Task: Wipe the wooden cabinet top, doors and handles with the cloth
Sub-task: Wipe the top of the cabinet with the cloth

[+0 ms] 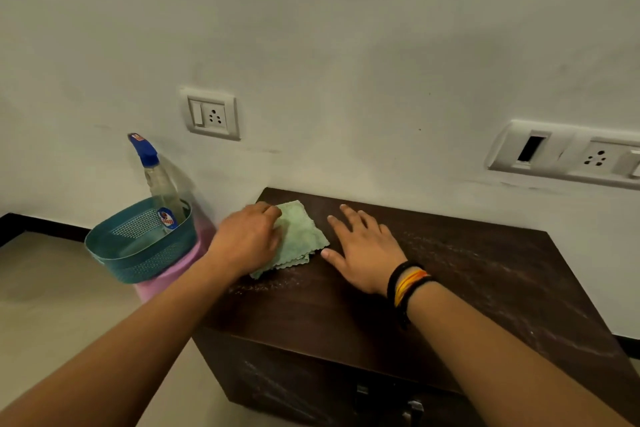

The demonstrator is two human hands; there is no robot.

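Observation:
A dark wooden cabinet top stands against the white wall, with pale dust streaks on its right part and near the cloth. A folded light green cloth lies at the top's far left corner. My left hand rests on the cloth's left part, fingers bent over its far edge. My right hand lies flat on the wood just right of the cloth, fingers spread, thumb near the cloth's corner. The cabinet front shows at the bottom, with a metal handle partly visible.
A teal perforated basket holding a spray bottle with a blue nozzle sits on a pink stool left of the cabinet. Wall sockets and a switch plate are above. Beige floor lies to the left.

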